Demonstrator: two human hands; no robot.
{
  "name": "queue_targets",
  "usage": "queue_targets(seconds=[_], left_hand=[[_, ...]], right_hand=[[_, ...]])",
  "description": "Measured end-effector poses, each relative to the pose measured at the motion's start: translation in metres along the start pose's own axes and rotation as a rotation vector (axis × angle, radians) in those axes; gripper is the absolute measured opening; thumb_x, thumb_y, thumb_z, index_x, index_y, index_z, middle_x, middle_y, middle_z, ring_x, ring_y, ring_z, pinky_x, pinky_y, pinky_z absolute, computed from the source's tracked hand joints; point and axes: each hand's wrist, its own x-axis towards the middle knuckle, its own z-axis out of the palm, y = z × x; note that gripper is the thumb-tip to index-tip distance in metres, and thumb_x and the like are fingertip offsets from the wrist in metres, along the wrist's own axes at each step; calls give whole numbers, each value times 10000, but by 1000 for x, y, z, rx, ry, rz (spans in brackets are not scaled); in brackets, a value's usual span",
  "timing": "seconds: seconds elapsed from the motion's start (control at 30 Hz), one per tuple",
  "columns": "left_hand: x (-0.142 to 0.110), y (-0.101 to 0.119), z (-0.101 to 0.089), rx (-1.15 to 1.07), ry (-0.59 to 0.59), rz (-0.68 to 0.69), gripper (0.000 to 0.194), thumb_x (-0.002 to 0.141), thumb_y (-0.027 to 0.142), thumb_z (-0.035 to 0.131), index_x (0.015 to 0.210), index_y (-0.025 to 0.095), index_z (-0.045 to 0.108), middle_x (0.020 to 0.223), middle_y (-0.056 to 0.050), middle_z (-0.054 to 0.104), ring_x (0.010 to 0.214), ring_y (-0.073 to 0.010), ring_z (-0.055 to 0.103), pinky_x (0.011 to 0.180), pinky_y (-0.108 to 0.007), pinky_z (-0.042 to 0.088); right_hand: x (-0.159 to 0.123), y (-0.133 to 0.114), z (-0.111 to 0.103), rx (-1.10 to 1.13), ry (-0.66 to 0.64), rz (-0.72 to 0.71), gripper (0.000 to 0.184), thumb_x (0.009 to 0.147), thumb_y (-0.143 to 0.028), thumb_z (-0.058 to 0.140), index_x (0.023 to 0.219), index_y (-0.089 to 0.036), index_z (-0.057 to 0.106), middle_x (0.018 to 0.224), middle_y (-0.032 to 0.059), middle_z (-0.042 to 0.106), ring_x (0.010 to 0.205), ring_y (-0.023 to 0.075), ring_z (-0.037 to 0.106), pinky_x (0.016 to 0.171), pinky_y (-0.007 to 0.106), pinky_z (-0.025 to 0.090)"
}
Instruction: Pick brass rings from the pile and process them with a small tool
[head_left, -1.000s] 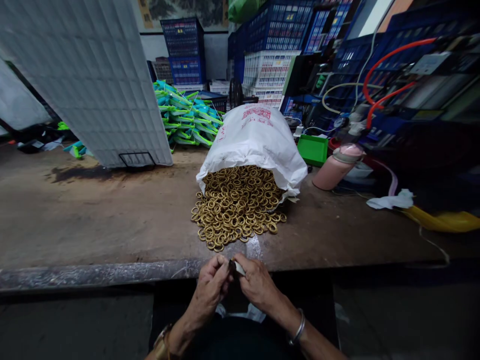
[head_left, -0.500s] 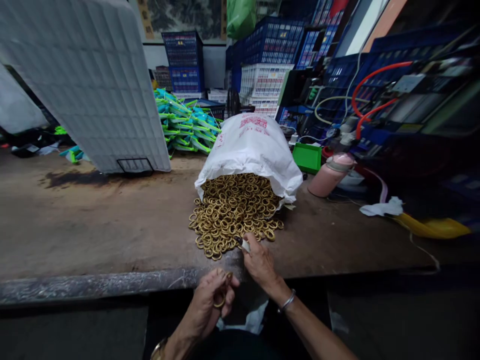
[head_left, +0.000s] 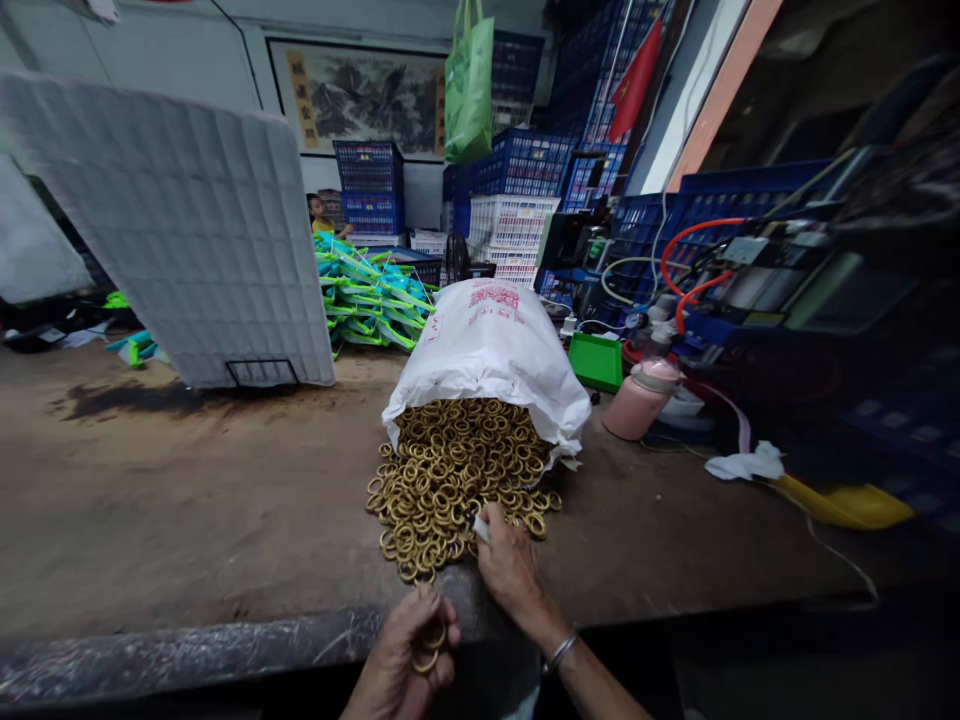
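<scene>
A heap of brass-coloured rings [head_left: 431, 500] spills from the mouth of a white woven sack [head_left: 487, 345] lying on the table. My left hand [head_left: 411, 645] is closed at the table's front edge, with a couple of the rings [head_left: 426, 660] between its fingers. At the heap's near right side, my right hand [head_left: 510, 565] has its fingers curled closed. A small white piece [head_left: 481, 528] with a dark end shows at its fingertips; whether this is a tool or a finger wrap I cannot tell.
A tall pale ribbed panel [head_left: 202, 250] stands on the left. Behind it lies a pile of green and blue items [head_left: 371, 295]. Right of the sack are a green tray [head_left: 595, 361], a pink bottle [head_left: 641, 400] and a machine with red hoses [head_left: 705, 265]. A person [head_left: 319, 212] is in the background.
The camera view has tilted up, so the scene sits lower. My left hand has turned slightly, still holding rings. My right hand stays beside the heap, fingers still closed.
</scene>
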Motion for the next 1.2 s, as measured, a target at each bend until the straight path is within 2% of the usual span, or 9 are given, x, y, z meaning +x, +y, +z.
queue_targets(seconds=[0.13,0.23,0.33,0.5,0.63,0.73,0.8,1.0,1.2], left_hand=[[8,-2,6,149,-17,168,277,684,384,640,818,175,518,616,30,518,509,-81,480,364,-145,319],[13,-4,10,285,38,258,371,697,426,610,964,197,490,557,60,487,438,-70,413,347,-145,303],[14,-3,15,399,67,275,331,711,426,589,925,185,516,529,70,477,372,-41,317,342,-146,256],[9,4,19,537,80,408,233,726,370,570,644,153,558,591,14,538,513,-84,451,492,-183,367],[5,7,16,737,109,594,160,718,300,571,635,165,595,596,10,542,588,-123,482,595,-218,391],[3,7,15,831,96,655,139,722,285,561,655,171,604,612,9,545,601,-124,482,609,-220,384],[2,7,15,813,71,617,165,727,311,558,648,169,583,600,13,525,587,-116,468,586,-214,381],[1,7,11,591,-41,203,305,773,465,469,658,183,461,466,79,377,350,-44,261,339,-167,193],[1,4,10,459,-106,159,286,775,440,495,683,175,441,512,79,394,362,-21,260,343,-146,180]], right_hand=[[-4,3,-1,462,24,43,136,812,-294,373,721,-206,423,571,-37,481,542,118,465,550,223,344],[-16,-2,-2,732,-97,116,152,796,-357,406,754,-210,407,521,-68,440,488,105,436,522,218,363],[-29,-10,-2,852,-191,151,172,779,-375,436,780,-205,405,526,-71,445,478,99,427,500,216,356],[-34,-17,-9,842,-263,106,184,770,-380,450,726,-205,413,515,-72,440,481,94,426,518,217,361],[-34,-19,-21,680,-229,0,211,788,-407,457,786,-197,471,577,-59,452,550,98,436,554,214,352],[-35,-20,-21,620,-249,-59,249,814,-418,422,746,-188,491,620,-49,436,589,95,413,557,208,330],[-36,-19,-17,623,-253,-54,282,826,-413,399,677,-184,467,611,-50,407,593,93,391,559,207,322],[-37,-17,-11,721,-282,13,242,815,-375,419,667,-186,446,600,-56,414,585,90,387,561,202,324],[-37,-18,-13,821,-304,73,245,824,-357,393,676,-181,477,591,-43,469,564,91,425,559,202,347]])
